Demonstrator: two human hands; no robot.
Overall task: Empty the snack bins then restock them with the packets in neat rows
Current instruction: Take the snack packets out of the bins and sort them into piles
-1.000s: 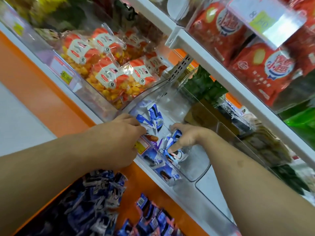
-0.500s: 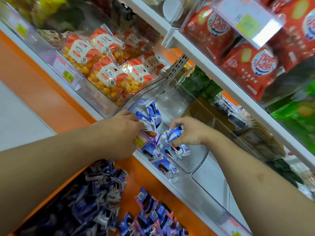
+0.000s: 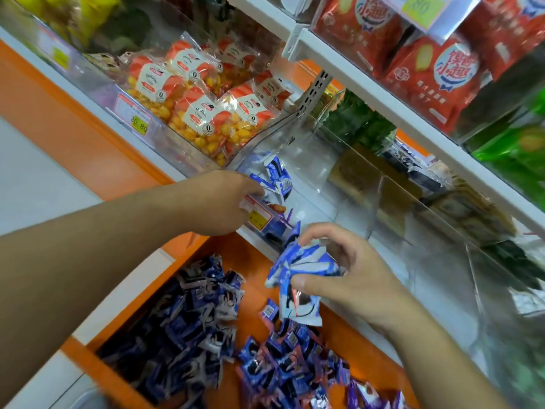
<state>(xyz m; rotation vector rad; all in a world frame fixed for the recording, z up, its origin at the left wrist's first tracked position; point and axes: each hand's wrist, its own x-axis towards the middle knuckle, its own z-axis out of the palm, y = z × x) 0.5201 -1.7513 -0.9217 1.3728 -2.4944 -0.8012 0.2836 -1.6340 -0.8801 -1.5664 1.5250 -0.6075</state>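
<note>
I am emptying the clear snack bin [image 3: 298,175], now nearly bare. My right hand [image 3: 351,276] is lifting out, fingers clamped on a bunch of blue packets [image 3: 298,278] over the heap below [image 3: 206,326]; my left hand [image 3: 224,202] is pinching the packets still at the bin's corner [image 3: 275,177].

Price tag [image 3: 133,115], beyond left hand [image 3: 219,202]: 20.80
Orange-white snack bags [image 3: 197,113], beyond left hand: Hollow Crisp, 0
Upper price tag [image 3: 420,8], far above right hand [image 3: 351,278]: 80

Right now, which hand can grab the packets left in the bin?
Left. The left hand is at the clear bin, touching the remaining blue packets. The right hand already holds a bunch.
</note>
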